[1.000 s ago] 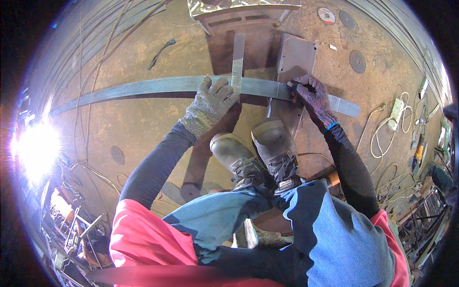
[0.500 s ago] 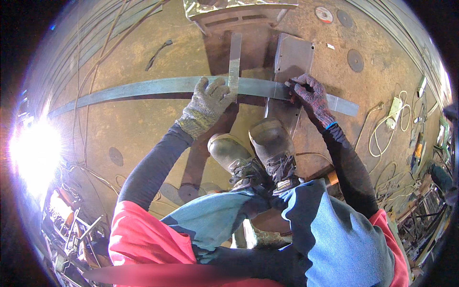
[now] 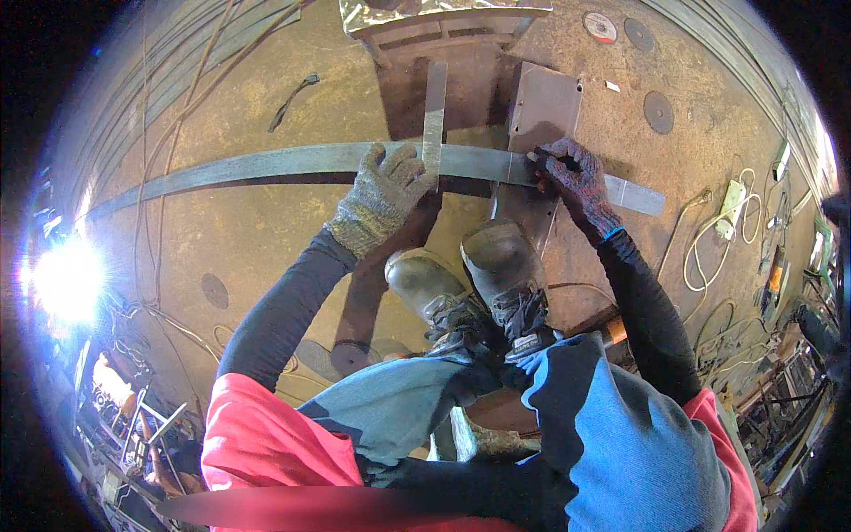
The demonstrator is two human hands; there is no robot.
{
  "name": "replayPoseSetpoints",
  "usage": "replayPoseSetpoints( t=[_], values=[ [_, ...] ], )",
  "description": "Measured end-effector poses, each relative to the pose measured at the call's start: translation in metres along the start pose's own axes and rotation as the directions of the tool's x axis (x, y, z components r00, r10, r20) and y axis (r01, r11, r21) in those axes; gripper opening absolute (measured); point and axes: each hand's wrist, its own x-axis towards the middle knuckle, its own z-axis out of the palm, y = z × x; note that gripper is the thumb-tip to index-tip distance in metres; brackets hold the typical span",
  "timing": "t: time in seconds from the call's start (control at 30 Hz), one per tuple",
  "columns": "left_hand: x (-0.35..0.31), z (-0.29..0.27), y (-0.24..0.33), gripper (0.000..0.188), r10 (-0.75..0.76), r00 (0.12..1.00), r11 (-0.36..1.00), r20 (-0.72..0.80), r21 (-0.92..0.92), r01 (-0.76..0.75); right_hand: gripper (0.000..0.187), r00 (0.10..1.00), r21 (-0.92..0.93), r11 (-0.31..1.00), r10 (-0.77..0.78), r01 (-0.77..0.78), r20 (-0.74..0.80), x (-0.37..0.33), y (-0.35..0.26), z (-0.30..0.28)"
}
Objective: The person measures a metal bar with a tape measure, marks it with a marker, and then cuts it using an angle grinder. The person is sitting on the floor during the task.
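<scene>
A long grey metal flat bar (image 3: 275,161) runs from left to right in front of my boots. Across it, near its middle, lies a shorter narrow metal strip (image 3: 434,97), pointing away from me. My left hand (image 3: 377,199), in a grey knitted glove, is bent over the bar, its fingertips on the far edge and its side against the strip. Farther right, my gloved right hand (image 3: 576,177) is closed just over the bar. A small pale-tipped piece (image 3: 532,156) shows at its fingertips; most of it is hidden. Thin cross lines show on the bar near that hand.
A brown steel plate (image 3: 547,97) sits under the bar's right part. Beyond stands a metal frame (image 3: 448,31). Discs (image 3: 659,113) lie scattered on the floor. A power strip (image 3: 731,209) with cable is at right; scrap metal (image 3: 146,434) and a bright glare are at left.
My hands, the bar and the strip stay in nearly the same place. The bright glare at the left has become smaller.
</scene>
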Motion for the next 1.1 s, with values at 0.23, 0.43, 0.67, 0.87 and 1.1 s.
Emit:
replayPoseSetpoints(
  t=[0.23, 0.43, 0.67, 0.87, 1.1],
  values=[
    [0.001, 0.004, -0.001, 0.035, 0.007, 1.0, 0.999, -0.014, 0.034, -0.007, 0.01, 0.996, 0.091, 0.992, 0.09, -0.088, -0.025, -0.005, -0.014, 0.007],
    [-0.001, 0.003, 0.0, 0.04, -0.009, 0.999, 0.999, 0.047, 0.038, 0.007, 0.015, 0.985, 0.128, 0.992, -0.006, -0.017, 0.174, -0.004, -0.034, 0.056],
    [-0.001, 0.005, 0.0, 0.038, -0.019, 1.0, 1.0, -0.002, 0.007, 0.019, 0.026, 0.978, -0.171, 0.966, -0.177, 0.193, 0.107, 0.03, -0.032, 0.112],
    [0.0, 0.005, 0.002, 0.035, -0.027, 0.999, 1.0, -0.045, -0.012, 0.027, 0.031, 0.996, -0.193, 0.979, -0.061, 0.072, 0.063, 0.023, -0.036, 0.116],
    [0.0, 0.006, 0.001, 0.034, -0.01, 0.999, 0.998, -0.043, 0.061, 0.012, 0.034, 0.997, -0.213, 0.974, -0.073, 0.074, 0.01, 0.029, -0.034, 0.12]
  ],
)
